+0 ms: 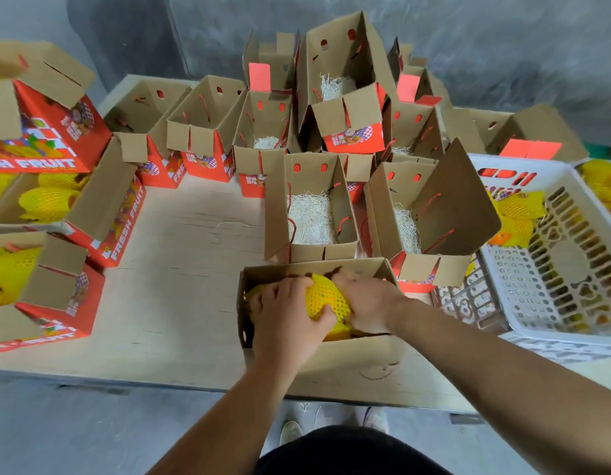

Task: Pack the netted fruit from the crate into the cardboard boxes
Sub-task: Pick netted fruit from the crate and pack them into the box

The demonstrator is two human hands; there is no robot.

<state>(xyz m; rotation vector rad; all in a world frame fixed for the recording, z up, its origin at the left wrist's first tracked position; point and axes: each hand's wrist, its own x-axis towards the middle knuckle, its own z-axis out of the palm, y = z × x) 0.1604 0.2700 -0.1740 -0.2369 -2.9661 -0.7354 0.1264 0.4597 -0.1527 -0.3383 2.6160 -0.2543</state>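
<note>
Low in the middle of the frame, the left hand (286, 311) and right hand (367, 301) both clasp one netted fruit (326, 298) over the open cardboard box (348, 358); it looks soft-skinned under springy foam, best cupped round its sides, not squeezed

boxes (310, 207): about 16 | crates (523, 289): 1 | hands (290, 313): 2

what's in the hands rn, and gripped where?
One netted fruit, in the nearest box. Left hand grips its left side, right hand its right.
</note>
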